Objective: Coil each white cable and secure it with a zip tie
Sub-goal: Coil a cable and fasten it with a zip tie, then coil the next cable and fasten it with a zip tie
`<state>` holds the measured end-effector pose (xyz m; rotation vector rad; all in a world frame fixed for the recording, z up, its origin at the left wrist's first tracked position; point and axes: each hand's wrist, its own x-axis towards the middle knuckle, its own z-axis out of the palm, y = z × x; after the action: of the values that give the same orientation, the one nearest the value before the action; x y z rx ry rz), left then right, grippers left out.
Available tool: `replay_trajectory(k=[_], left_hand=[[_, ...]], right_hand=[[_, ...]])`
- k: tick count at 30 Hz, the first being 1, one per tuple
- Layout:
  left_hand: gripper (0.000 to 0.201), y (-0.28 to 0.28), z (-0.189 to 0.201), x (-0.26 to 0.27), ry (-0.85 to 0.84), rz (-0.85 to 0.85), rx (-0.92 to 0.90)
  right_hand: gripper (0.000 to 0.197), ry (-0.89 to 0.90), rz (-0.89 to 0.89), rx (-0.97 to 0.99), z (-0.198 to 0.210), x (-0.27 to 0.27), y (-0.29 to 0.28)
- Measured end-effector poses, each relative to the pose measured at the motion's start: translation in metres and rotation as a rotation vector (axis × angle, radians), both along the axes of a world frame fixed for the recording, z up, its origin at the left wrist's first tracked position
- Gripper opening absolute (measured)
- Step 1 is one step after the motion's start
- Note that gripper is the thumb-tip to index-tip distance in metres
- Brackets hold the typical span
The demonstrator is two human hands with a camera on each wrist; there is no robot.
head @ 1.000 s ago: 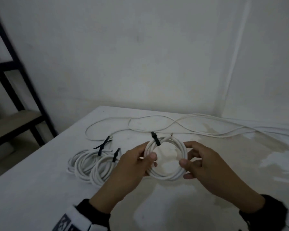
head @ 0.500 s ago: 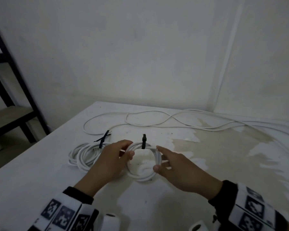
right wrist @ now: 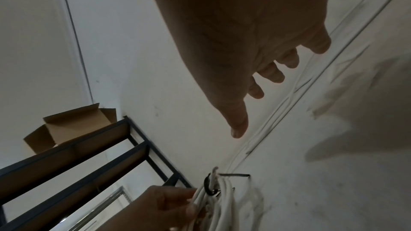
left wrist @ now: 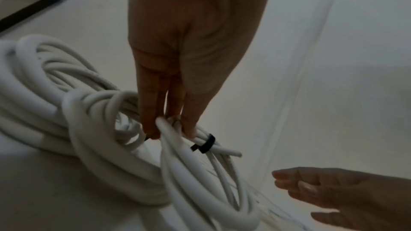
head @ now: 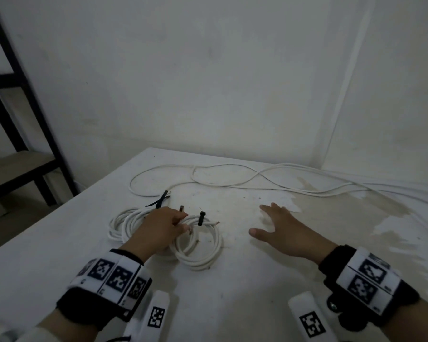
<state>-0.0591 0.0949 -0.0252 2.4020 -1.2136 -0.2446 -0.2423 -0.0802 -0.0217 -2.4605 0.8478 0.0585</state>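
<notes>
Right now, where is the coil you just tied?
In the head view the coil lies on the table, left of centre, beside the other tied coils; the left hand pinches its top near the zip tie.

Both wrists: black straps (head: 331, 265), white bands (head: 114, 275) with black square markers; screw on right mount.

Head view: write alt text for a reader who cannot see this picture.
A person's left hand pinches a coiled white cable bound with a black zip tie on a white table, beside more tied coils. Their right hand hovers open, apart from it. Loose white cable lies behind.
</notes>
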Motion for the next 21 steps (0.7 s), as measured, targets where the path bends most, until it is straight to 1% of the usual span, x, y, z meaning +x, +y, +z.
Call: replay_trajectory(k=[3, 5, 8, 12, 15, 21], left_hand=[[0.019, 0.000, 0.001, 0.001, -0.033, 0.035, 0.023], [0.025, 0.000, 0.006, 0.002, -0.080, 0.077, 0.005], [0.026, 0.002, 0.025, 0.009, -0.124, 0.139, -0.098], [0.022, -0.007, 0.045, 0.020, -0.139, 0.123, -0.142], [0.025, -0.026, 0.050, 0.029, -0.129, 0.096, -0.064], [0.031, -0.070, 0.058, 0.046, -0.144, 0.020, 0.105]], right_hand=[[0.077, -0.002, -0.041, -0.009, -0.002, -0.003, -0.014], [0.077, 0.008, -0.057, -0.022, -0.003, -0.002, -0.023], [0.076, 0.021, -0.072, -0.047, -0.004, 0.003, -0.035], [0.074, 0.003, -0.050, -0.061, -0.003, 0.017, -0.048], [0.072, -0.013, -0.020, -0.067, -0.002, 0.029, -0.059], [0.072, 0.065, -0.023, -0.113, 0.001, 0.048, -0.093]])
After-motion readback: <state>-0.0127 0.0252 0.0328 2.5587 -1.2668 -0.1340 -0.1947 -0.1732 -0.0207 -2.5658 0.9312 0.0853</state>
